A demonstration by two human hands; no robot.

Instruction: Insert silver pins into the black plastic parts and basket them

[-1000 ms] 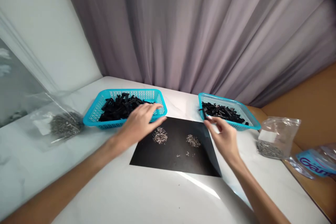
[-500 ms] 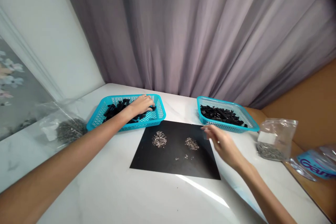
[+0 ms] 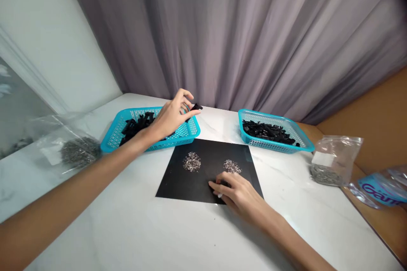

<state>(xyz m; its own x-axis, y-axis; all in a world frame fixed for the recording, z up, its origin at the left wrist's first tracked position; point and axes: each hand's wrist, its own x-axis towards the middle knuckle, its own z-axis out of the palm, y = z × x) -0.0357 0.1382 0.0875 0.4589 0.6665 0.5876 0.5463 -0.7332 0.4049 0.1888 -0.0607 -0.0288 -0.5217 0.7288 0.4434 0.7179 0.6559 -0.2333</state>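
Observation:
A small black plastic piece (image 3: pixel 196 107) is pinched between the thumb and fingers of my left hand (image 3: pixel 173 114). That hand is raised above the right end of the left blue basket (image 3: pixel 110 133), where more black plastic pieces (image 3: pixel 138 123) lie. My right hand (image 3: pixel 240 190) rests low on the black sheet (image 3: pixel 187 188), fingers bent and drawn together; what lies at the fingertips is too small to make out. Just beyond it is a pile of tiny metal pieces (image 3: pixel 232 166), partly covered by the fingers. A second metal pile (image 3: pixel 191 162) lies on the sheet's left side.
Another blue basket (image 3: pixel 305 140) at right holds black plastic parts (image 3: pixel 269 132). Clear bags of small metal pieces stand at far left (image 3: pixel 79 152) and right (image 3: pixel 327 173). A labelled plastic bottle (image 3: pixel 381 188) lies at the right edge. A grey curtain (image 3: pixel 210 42) hangs behind the white table (image 3: pixel 136 228).
My left hand has lifted out of the left basket with a black plastic piece. My right hand has moved left and down onto the sheet, covering where a few loose metal pieces lay.

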